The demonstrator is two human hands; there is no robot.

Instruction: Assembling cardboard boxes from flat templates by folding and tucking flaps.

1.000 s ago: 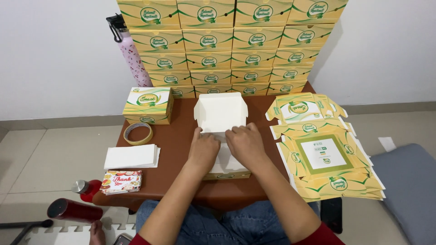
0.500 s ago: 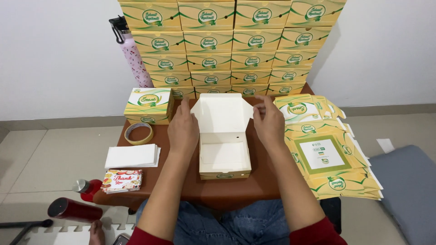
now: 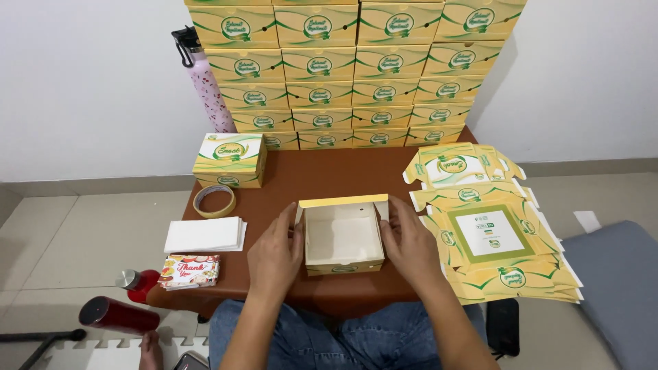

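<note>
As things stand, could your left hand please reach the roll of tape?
Probably yes: the left hand rests on the open box, and the brown table between it and the tape roll looks bare.

White wall (image 3: 82, 89) behind, grey baseboard. Light tiled floor (image 3: 89, 233). Brown table (image 3: 336, 171) against wall. Grey seat (image 3: 617, 288) at right. Even, bright light.
</note>
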